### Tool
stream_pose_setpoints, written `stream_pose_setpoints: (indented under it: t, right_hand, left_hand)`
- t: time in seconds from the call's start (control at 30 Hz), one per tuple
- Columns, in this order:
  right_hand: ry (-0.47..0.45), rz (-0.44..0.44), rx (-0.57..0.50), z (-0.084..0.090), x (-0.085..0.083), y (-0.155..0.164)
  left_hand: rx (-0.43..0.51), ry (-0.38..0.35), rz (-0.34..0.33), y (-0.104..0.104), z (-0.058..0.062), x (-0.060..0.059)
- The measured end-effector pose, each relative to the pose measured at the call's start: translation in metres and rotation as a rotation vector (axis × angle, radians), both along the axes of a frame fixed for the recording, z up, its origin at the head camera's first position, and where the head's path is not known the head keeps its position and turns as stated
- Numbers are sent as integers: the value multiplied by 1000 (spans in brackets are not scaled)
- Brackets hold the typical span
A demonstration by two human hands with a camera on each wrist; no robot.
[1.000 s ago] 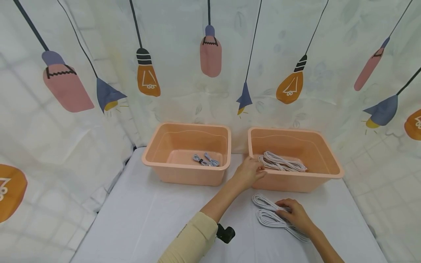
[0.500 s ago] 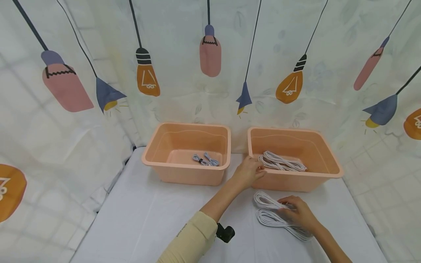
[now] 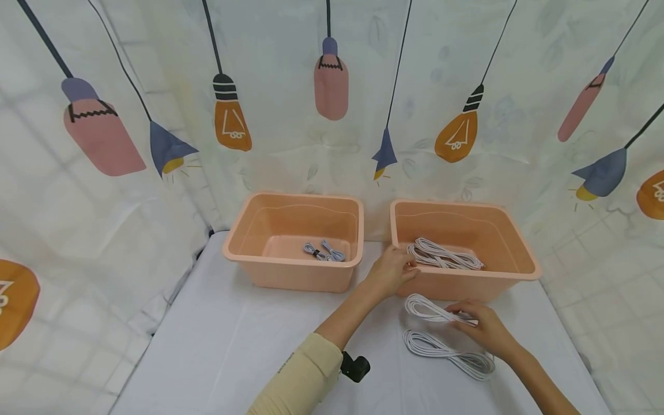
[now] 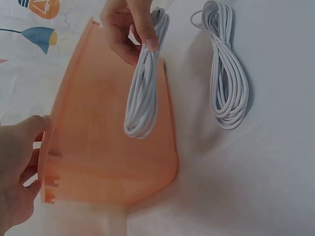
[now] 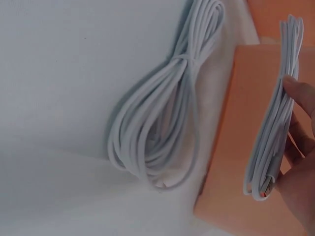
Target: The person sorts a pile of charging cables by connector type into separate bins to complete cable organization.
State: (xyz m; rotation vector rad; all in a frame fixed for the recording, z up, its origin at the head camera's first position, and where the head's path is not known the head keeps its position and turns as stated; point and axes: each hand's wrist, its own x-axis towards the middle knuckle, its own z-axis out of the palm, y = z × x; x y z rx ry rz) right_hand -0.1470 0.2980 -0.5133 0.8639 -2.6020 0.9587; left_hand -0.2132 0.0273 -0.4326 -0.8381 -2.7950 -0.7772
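Observation:
My left hand [image 3: 390, 272] grips the near left corner of the right-hand peach plastic bin [image 3: 467, 286], thumb over the rim and fingers below it in the left wrist view. With my right hand [image 3: 485, 328] I pinch a coiled white cable [image 3: 427, 308], raised in front of that bin. A metal plug end [image 5: 267, 187] shows at one end of this coil in the right wrist view. A second coiled white cable [image 3: 436, 346], tied at its middle, lies on the table nearer to me. Inside the right-hand bin rest more coiled white cables [image 3: 446, 255].
Left of my hand stands another peach bin [image 3: 295, 276], with small grey-blue cable bundles [image 3: 324, 252] in it. The white-covered table [image 3: 233, 351] meets a patterned curtain [image 3: 290, 167] behind the bins. A black wrist camera [image 3: 355, 367] sticks out from my left sleeve.
My right hand has lifted one coiled cable off the table, away from the other coil and toward the right-hand bin. My left hand has stayed on the bin's rim.

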Motion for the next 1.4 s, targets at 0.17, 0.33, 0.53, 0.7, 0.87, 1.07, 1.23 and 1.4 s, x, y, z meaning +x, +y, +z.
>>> stream_pose_setpoints:
  t: [0.17, 0.33, 0.53, 0.7, 0.87, 1.07, 1.23, 1.4]
  right_hand:
    - [53, 38, -17, 9, 1, 2]
    - [86, 55, -18, 20, 2, 5]
    - [87, 64, -18, 34, 2, 10]
    - [57, 69, -1, 46, 2, 14]
    - [69, 83, 8, 59, 1, 17]
    - [106, 76, 42, 77, -3, 19]
    - [122, 50, 58, 89, -9, 23]
    - [100, 25, 56, 99, -19, 27]
  left_hand:
    - [-3, -16, 4, 1, -1, -1]
    - [-4, -13, 5, 1, 0, -1]
    - [0, -17, 6, 0, 0, 0]
    - [8, -15, 0, 0, 0, 0]
    - [4, -14, -2, 0, -1, -1]
    - [3, -12, -3, 0, 0, 0]
    - [-1, -18, 3, 0, -1, 1]
    - [-3, -15, 13, 0, -1, 1]
